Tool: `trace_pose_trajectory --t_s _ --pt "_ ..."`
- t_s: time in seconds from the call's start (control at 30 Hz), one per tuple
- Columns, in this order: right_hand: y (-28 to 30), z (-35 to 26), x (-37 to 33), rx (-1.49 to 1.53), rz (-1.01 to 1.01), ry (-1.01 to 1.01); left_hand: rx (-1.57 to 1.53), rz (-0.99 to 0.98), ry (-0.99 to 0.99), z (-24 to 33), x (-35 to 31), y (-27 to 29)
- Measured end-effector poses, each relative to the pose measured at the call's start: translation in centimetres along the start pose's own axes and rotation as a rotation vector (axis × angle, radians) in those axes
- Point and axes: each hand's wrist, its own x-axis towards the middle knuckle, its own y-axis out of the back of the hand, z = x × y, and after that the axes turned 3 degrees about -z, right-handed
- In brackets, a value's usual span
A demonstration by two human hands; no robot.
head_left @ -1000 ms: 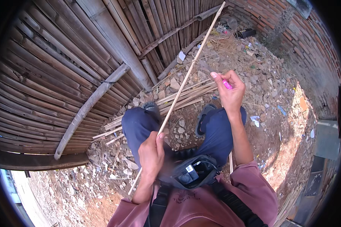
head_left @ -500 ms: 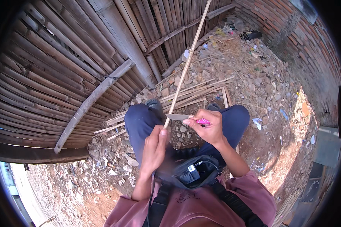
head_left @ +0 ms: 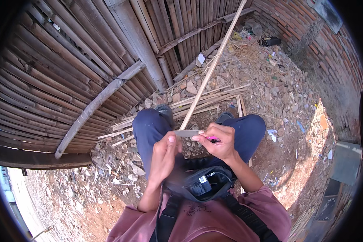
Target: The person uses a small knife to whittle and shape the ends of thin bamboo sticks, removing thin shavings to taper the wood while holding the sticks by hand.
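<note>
My left hand (head_left: 163, 156) is closed around the near end of a long, pale bamboo strip (head_left: 206, 82), which slants away up and to the right. In my right hand (head_left: 221, 142) is a knife (head_left: 187, 133), gripped by its pink handle. The knife's grey blade lies crosswise over the strip's near end, its tip beside my left thumb and fingers. Whether the edge is biting into the bamboo cannot be made out. My hands are close together between my bent knees.
Several cut bamboo strips (head_left: 205, 100) lie on the rubble beyond my feet. A bamboo wall (head_left: 56, 88) rises on the left, with a brick wall (head_left: 330, 52) on the right. An open black pouch (head_left: 203, 183) sits at my waist. Stones and litter cover the ground.
The strip's far end has swung to the right. The knife blade has come down and closer to my left hand, now lying nearly level at the strip's near end.
</note>
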Motion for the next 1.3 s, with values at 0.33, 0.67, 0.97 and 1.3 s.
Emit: trace_pose_trajectory --t_s 0.33,0.67,0.97,1.3 --pt "-0.6 -0.1 -0.4 0.069 -0.029 -0.009 -0.077 -0.004 0.005 0.0 0.1 0.0" --pt "-0.8 -0.3 -0.4 0.067 0.019 0.093 -0.126 0.005 -0.04 -0.2 0.1 0.2" --pt "-0.4 -1.3 0.1 -0.034 0.091 0.158 -0.323 -0.006 -0.055 -0.2 0.0 -0.1" --pt "0.1 -1.8 0.1 -0.158 0.123 0.218 -0.374 0.001 -0.035 -0.2 0.1 -0.2"
